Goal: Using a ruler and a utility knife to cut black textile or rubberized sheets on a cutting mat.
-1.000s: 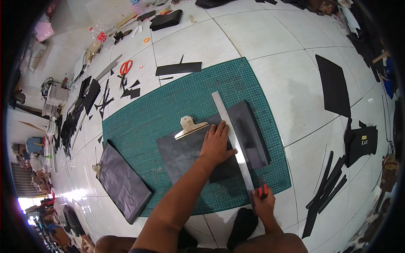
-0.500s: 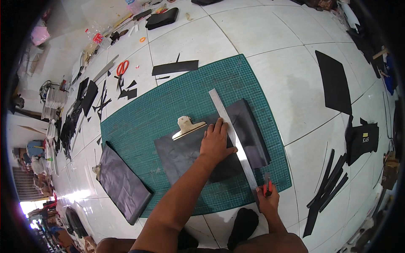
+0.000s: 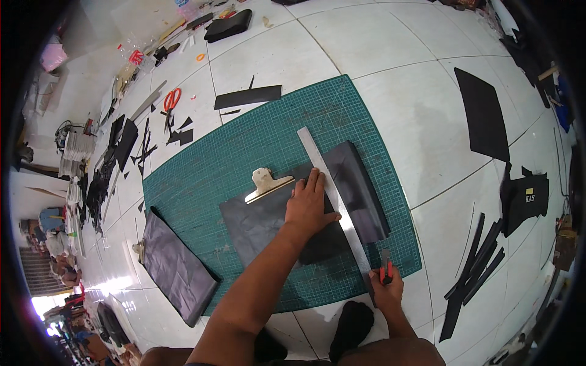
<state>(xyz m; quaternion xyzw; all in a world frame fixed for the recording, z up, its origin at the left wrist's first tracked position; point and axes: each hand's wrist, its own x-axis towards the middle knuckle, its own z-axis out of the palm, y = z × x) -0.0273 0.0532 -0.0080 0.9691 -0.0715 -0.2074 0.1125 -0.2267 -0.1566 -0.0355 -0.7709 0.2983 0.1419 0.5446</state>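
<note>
Left clipped sheet: dark folded sheet (image 3: 180,268), over the cutting mat's (image 3: 195,183) left edge, bulldog clip (image 3: 140,251) on its outer side. A leg or forearm brushing it could drag it askew.
Bulldog clip, centre: brass-coloured clip (image 3: 267,186) biting the upper edge of the dark grey sheet (image 3: 250,222). Grips that one edge only; lower layers could creep under sideways pull.
Left hand: spread flat (image 3: 308,204) on the sheet, fingertips and thumb at the steel ruler (image 3: 343,216). Clamped on nothing, pressing only. Thumb reaches onto the metal; a blade riding over the edge could nick it.
Ruler: slanted across the dark material, upper end on bare mat. Pressure sits mid-length, so the upper end could pivot and spoil a straight line.
Folded dark section: right of the ruler (image 3: 363,198), on the mat. Cannot tell whether it joins the grey sheet. Thickness could let the ruler rock.
Socked foot: just below the mat (image 3: 353,323). A slip toward the body could bring the blade near it.
Right hand: closed (image 3: 389,291) round a red-and-black utility knife (image 3: 386,274), beside the ruler's near end; hands well apart. Blade points away from the body; loose grip strength cannot be judged.
</note>
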